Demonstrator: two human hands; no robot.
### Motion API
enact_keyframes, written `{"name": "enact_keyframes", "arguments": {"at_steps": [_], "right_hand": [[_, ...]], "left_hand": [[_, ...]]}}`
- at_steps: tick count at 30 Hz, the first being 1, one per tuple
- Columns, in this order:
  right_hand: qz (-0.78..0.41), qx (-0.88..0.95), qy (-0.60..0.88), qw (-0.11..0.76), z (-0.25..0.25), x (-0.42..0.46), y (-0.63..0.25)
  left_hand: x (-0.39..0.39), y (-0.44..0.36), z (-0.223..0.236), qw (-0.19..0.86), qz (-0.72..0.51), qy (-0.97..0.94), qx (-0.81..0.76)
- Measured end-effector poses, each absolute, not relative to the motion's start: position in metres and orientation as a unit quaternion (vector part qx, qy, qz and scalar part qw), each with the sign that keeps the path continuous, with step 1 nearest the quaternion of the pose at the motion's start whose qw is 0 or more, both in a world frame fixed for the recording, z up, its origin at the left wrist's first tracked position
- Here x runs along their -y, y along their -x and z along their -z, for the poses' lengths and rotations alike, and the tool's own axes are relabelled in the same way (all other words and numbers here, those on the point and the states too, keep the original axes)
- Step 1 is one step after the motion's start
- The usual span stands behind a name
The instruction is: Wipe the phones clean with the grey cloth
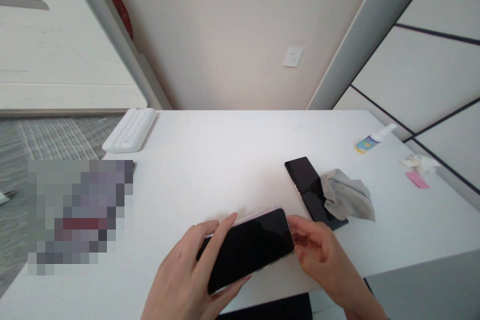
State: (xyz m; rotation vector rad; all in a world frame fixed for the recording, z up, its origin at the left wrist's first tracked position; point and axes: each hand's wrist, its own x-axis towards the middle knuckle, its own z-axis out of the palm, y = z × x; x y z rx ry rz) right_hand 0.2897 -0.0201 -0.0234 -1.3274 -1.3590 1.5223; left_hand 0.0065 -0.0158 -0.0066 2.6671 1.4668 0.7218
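The left hand (189, 267) grasps a black-screened smartphone (251, 250); the right hand (318, 250) touches its other end, grip unclear.

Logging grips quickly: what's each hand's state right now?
Left hand: closed, holding the glossy black-screened rectangular phone.
Right hand: partly curled at the phone's end; grip cannot be told.

At lower centre, the phone (251, 252) had a smooth, glossy front. Right of centre, the black slab (304, 175) looked shiny, the grey cloth (347, 196) matt and creased. At far right, the bottle (368, 143) looked plastic; the white tabletop (210, 160) was smooth.
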Motion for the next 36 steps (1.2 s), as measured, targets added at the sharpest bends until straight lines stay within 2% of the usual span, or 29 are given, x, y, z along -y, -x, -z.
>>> {"name": "enact_keyframes", "arguments": {"at_steps": [20, 23, 28, 36], "right_hand": [[-0.639, 0.53, 0.442, 0.339, 0.001, 0.006, -0.283], [-0.648, 0.516, 0.437, 0.351, 0.0, 0.005, -0.283], [-0.662, 0.457, 0.439, 0.4, 0.0, 0.007, -0.287], [-0.681, 0.448, 0.392, 0.426, 0.008, 0.014, -0.291]], "left_hand": [[0.014, -0.005, 0.003, 0.079, -0.228, -0.835, -0.494], [0.012, -0.007, 0.001, 0.106, -0.231, -0.828, -0.5], [0.009, -0.01, -0.005, 0.216, -0.247, -0.796, -0.508], [0.007, -0.003, -0.011, 0.236, -0.232, -0.777, -0.536]]}}
